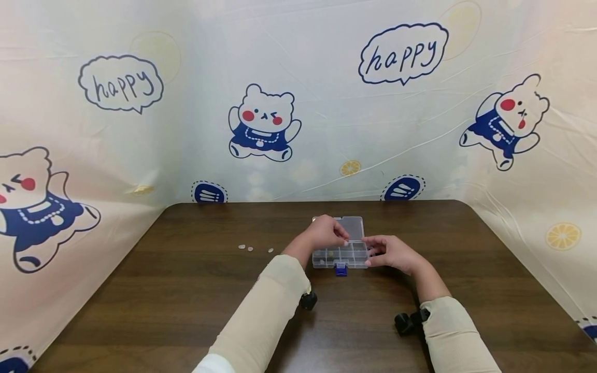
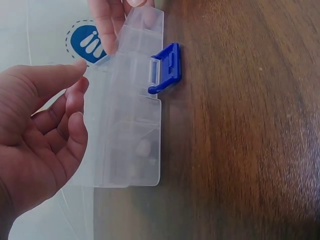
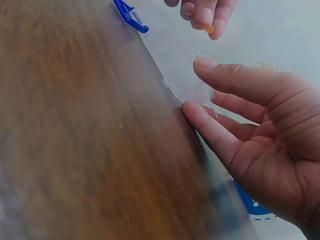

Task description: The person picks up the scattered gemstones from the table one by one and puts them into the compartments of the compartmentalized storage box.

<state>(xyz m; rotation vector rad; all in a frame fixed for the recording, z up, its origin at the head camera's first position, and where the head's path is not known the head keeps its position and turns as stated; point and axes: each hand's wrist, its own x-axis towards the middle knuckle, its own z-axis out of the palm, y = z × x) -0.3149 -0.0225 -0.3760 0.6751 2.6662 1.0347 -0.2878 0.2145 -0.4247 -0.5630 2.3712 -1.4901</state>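
Note:
A clear plastic compartment box [image 1: 340, 263] sits on the table, its lid [image 1: 354, 228] raised at the back and a blue latch [image 1: 341, 271] hanging at the front. Over its compartments, my left hand [image 1: 325, 232] pinches a tiny orange-tinted piece [image 3: 208, 28] between thumb and fingertip. My right hand [image 1: 393, 252] grips the right end of the box, thumb and fingers spread around its edge. Inside a left compartment lies a small whitish piece [image 2: 143, 148], blurred through the plastic.
Three small pale pieces lie loose to the left of the box, among them one piece [image 1: 270, 250] nearest to it. They rest on the brown wooden table [image 1: 163, 290]. A printed cloth [image 1: 326, 119] with bears hangs around the table's back and sides.

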